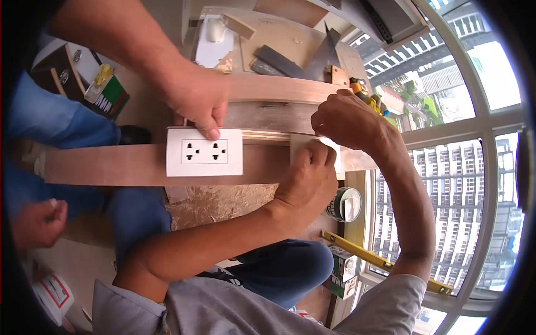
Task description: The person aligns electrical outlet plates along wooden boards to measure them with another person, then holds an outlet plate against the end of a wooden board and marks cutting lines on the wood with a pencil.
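Note:
A wooden strip [117,163] lies across the view with a white double socket plate [177,169] on its middle. Another person's hand [198,97] presses a thumb on that plate's top edge. Farther right, a second white plate [336,154] is partly covered by my hands. My left hand [306,180] is closed against its front, fingertips pinched together. Just above the plate's upper edge, my right hand [349,120] has its fingers curled together. Whatever either of my hands pinches is hidden or too small to name.
Behind lies a curved wooden piece [268,88] on a bench with dark offcuts [282,62] and a white cup [215,29]. The co-worker's other hand [42,223] is at lower left. A can [350,205], a yellow level [360,252] and windows are to the right.

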The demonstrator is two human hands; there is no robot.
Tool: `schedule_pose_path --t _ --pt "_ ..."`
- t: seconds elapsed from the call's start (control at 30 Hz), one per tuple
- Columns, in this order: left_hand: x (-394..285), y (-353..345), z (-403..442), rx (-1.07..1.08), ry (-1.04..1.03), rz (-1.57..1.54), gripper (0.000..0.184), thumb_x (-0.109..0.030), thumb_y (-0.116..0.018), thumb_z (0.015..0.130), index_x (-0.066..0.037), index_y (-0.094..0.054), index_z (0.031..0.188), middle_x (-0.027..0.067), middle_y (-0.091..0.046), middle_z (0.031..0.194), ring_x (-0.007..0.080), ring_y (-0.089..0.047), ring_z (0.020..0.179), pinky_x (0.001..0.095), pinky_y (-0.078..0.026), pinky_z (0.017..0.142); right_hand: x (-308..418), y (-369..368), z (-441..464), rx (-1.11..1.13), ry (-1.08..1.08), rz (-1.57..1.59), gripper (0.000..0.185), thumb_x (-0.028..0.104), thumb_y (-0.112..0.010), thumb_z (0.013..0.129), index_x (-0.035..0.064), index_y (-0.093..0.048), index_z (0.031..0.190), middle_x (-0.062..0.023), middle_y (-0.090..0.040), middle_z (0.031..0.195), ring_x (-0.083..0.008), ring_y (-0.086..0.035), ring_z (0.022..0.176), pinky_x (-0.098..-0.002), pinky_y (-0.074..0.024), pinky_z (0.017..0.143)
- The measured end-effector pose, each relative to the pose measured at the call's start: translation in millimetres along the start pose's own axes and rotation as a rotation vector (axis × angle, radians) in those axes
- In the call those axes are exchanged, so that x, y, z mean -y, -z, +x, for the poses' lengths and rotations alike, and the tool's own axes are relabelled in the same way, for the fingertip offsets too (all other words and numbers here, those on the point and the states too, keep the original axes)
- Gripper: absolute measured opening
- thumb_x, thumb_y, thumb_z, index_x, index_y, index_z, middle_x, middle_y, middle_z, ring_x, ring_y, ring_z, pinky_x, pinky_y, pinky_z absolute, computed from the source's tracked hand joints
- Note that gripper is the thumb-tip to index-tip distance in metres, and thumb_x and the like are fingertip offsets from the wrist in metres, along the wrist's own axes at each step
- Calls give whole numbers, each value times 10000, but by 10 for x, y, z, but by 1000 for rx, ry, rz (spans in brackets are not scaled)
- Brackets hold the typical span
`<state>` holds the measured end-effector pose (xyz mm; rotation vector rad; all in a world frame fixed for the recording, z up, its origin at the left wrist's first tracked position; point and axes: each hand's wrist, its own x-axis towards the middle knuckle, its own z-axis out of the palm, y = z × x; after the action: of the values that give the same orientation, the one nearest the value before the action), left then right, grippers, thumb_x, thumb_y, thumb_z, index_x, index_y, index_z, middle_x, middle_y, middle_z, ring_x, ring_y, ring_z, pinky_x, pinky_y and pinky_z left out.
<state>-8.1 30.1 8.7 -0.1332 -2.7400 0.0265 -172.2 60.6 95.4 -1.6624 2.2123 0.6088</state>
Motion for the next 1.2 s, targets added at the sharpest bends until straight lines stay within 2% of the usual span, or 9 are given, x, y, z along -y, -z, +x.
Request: schedule_pose_path --t 0.23,0.3,0.37,0.4,0.5,0.7,1.03,1.07,1.2 --pt "3 -15 27 -35 2 -46 288 -192 -591 807 0 -714 983 128 -600 1071 234 -520 982 321 -444 807 -294 -188 -361 -160 -165 -14 124 174 -745 843 91 -752 935 -97 -726 882 -272 -672 944 -433 -470 942" --pt "-21 -18 45 -48 -3 -75 274 -180 -592 806 -2 -712 977 125 -597 1064 230 -522 987 310 -450 803 -361 -271 -555 -310 -142 187 155 165 -711 878 67 -738 995 -109 -727 893 -239 -689 898 -398 -511 864" --pt "-12 -36 46 -53 -3 -59 232 -193 -601 822 -41 -734 937 90 -585 998 250 -525 986 354 -437 820 -132 -248 -809 -705 -462 696 166 157 -666 916 31 -720 1009 -95 -723 874 -186 -679 817 -354 -518 782" --pt "2 -7 49 -51 -13 -46 205 -178 -604 821 -46 -723 923 83 -584 1006 239 -525 996 338 -454 820 -50 -333 -888 -765 -583 633 200 167 -632 947 1 -696 1039 -79 -706 845 -154 -646 762 -320 -509 736" --pt "7 27 63 -53 -10 -70 204 -164 -597 833 -42 -712 949 77 -586 1009 229 -530 1003 321 -468 811 205 -943 -1003 -840 -678 995 273 245 -612 954 -17 -681 990 -156 -659 755 -207 -629 683 -357 -496 669" --pt "28 6 111 -31 -21 -104 264 -120 -641 829 25 -666 1048 122 -593 1050 271 -553 1035 388 -488 871 575 -1279 -1081 -855 -939 1292 276 223 -579 980 -25 -689 1026 -44 -666 791 -108 -612 716 -275 -497 636" --pt "15 81 145 75 108 -283 308 -189 -759 802 -14 -676 1042 173 -624 1096 353 -548 1127 491 -458 937 500 -1735 -864 -1072 -686 1361 281 250 -570 1006 21 -664 1139 -22 -646 828 -91 -596 681 -246 -472 577" --pt "43 62 130 126 128 -344 299 -191 -758 803 -21 -679 1036 177 -627 1087 357 -547 1125 495 -457 935 527 -1714 -811 -1142 -692 1334 295 215 -574 981 -43 -684 1071 -105 -685 802 -138 -624 675 -301 -504 648" --pt "-8 -10 125 17 145 -256 215 -151 -704 820 -32 -686 997 169 -611 1112 335 -541 1133 467 -426 960 712 -1465 -744 -1057 -663 1506 253 215 -580 994 -3 -681 1072 -28 -629 728 -94 -572 585 -256 -442 511"
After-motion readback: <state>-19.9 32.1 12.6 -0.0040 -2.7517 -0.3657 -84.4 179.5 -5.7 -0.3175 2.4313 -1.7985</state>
